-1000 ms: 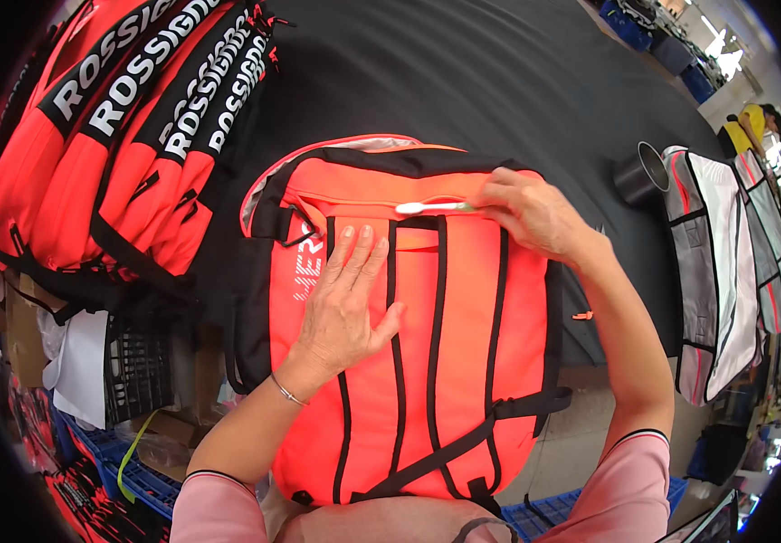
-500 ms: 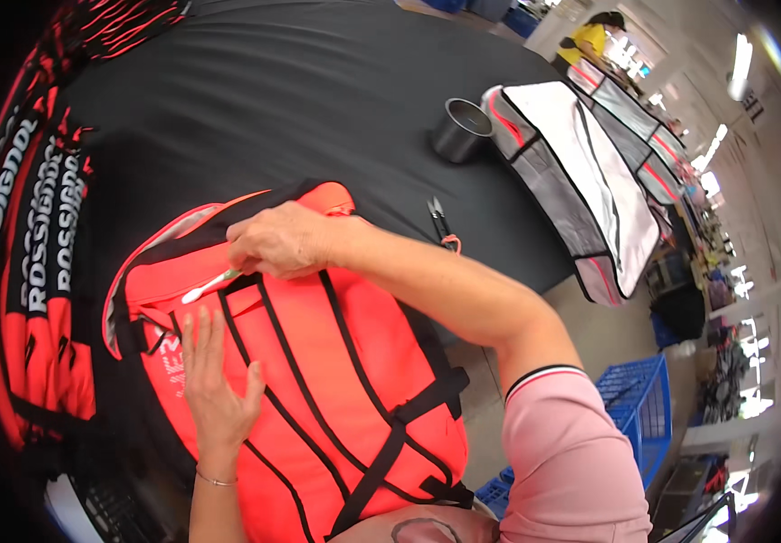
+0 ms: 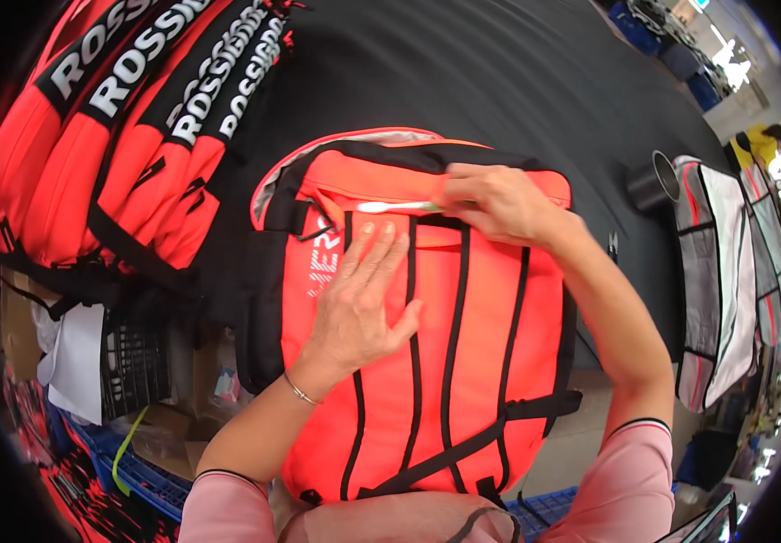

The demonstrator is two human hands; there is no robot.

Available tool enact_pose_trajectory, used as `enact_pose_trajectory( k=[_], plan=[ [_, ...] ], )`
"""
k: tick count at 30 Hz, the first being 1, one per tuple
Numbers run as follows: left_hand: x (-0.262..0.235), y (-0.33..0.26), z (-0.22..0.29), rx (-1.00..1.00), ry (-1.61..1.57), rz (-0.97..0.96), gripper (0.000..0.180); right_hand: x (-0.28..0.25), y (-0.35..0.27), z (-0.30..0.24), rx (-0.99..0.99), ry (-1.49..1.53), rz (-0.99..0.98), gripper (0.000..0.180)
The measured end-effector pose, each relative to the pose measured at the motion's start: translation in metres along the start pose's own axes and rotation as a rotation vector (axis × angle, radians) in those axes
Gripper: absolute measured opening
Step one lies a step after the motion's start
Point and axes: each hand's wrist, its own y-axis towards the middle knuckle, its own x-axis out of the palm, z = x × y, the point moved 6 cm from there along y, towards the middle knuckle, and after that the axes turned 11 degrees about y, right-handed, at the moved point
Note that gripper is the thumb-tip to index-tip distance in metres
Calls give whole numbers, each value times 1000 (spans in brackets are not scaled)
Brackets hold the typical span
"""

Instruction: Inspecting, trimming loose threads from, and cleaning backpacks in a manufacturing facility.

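A bright orange-red backpack (image 3: 476, 353) with black strap edging lies in front of me, its far end partly unzipped with pale lining showing. My left hand (image 3: 359, 299) rests flat on its upper left, fingers stretched out beside a white print. In my right hand (image 3: 496, 201) is a slim toothbrush (image 3: 390, 207), white at the head with a bit of green by the fingers. Its head points left and lies along the seam below the bag's top panel. The rest of the handle is hidden in the fist.
Several red and black bags (image 3: 74, 167) are stacked at the left. On the black-covered table (image 3: 463, 72) stand a dark metal cup (image 3: 651, 184) and, at the right, grey-and-white bags (image 3: 725, 271). Small snips (image 3: 613, 244) lie beyond my right forearm. A black crate (image 3: 137, 362) sits lower left.
The view has swung left, so the backpack now sits nearer the middle and more upright. The toothbrush head has turned from slanting down-left to nearly level along the seam.
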Motion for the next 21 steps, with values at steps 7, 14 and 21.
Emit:
enact_pose_trajectory(
  k=[7,14,21],
  plan=[
    [1,2,2,8,-12,9,69,8,16,-6,-10,43,40,10],
    [6,0,-3,-12,-26,-2,70,-17,-7,8,100,-61,-72,8],
    [-1,3,0,-19,-15,-16,70,-26,-14,9,166,-49,-109,9]
  ],
)
